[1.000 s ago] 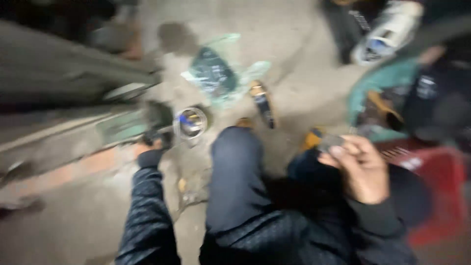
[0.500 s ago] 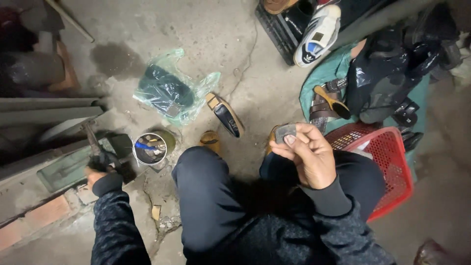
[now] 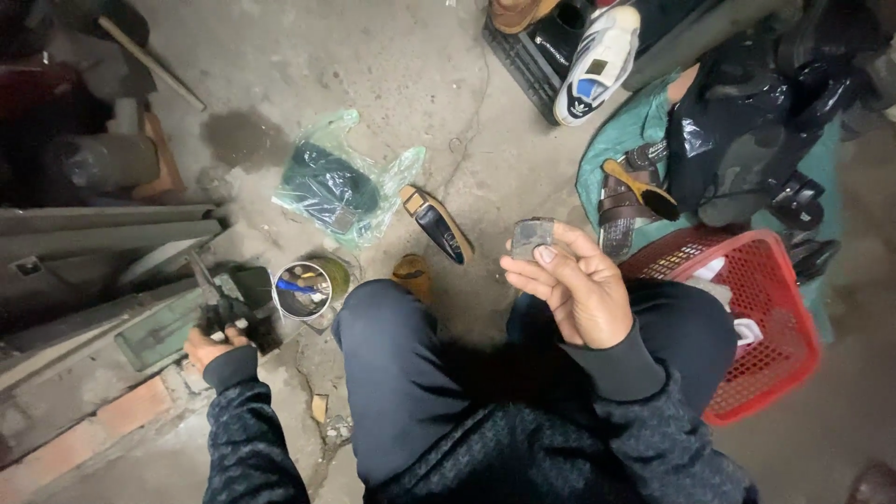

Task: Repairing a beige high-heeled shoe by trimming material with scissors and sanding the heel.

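Right hand (image 3: 574, 289) pinches a grey heel piece (image 3: 532, 233); left hand (image 3: 213, 343) grips pliers (image 3: 213, 303) beside the tin (image 3: 301, 290), mid shoe repair.

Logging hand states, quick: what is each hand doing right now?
Left hand: closed on a dark tool.
Right hand: holding a small grey piece.

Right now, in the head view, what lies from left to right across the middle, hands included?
Left hand gripping a dark tool → open tin can → dark shoe sole → right hand holding a small grey piece → red basket.
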